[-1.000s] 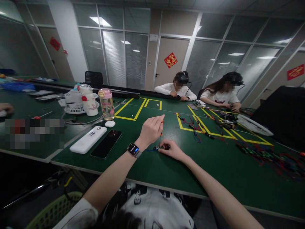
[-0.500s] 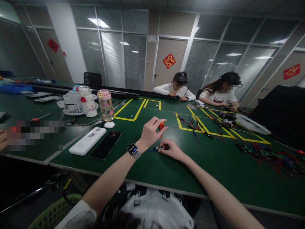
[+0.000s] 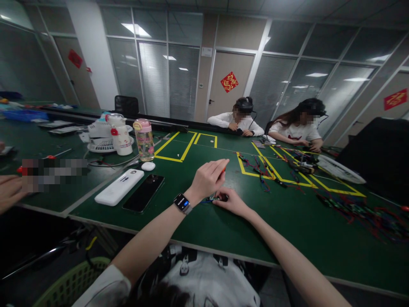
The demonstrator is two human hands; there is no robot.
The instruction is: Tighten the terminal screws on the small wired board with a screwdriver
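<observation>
My left hand (image 3: pixel 207 180), with a watch (image 3: pixel 182 202) on its wrist, is closed round an upright screwdriver (image 3: pixel 223 170). Only a bit of the orange handle shows past the fingers; its shaft and tip are hidden now. Just below, my right hand (image 3: pixel 233 202) rests on the green table (image 3: pixel 204 232) and pinches a small circuit board (image 3: pixel 212 199) with thin wires. A dark part of it sits under my right fingers. Whether the screwdriver tip touches the board cannot be seen.
Left of my hands lie a white power bank (image 3: pixel 119 187), a black phone (image 3: pixel 143 193) and a white earbud case (image 3: pixel 148 166). Bottles (image 3: pixel 144 140) and a white fan (image 3: pixel 97 132) stand behind. Wired boards (image 3: pixel 354 213) are heaped at right. Two people sit opposite; another person's hand (image 3: pixel 11 192) is at left.
My left hand has turned on the screwdriver, its fingers now stretched over the handle and hiding most of it. My right hand stays at the board. The view has shifted slightly.
</observation>
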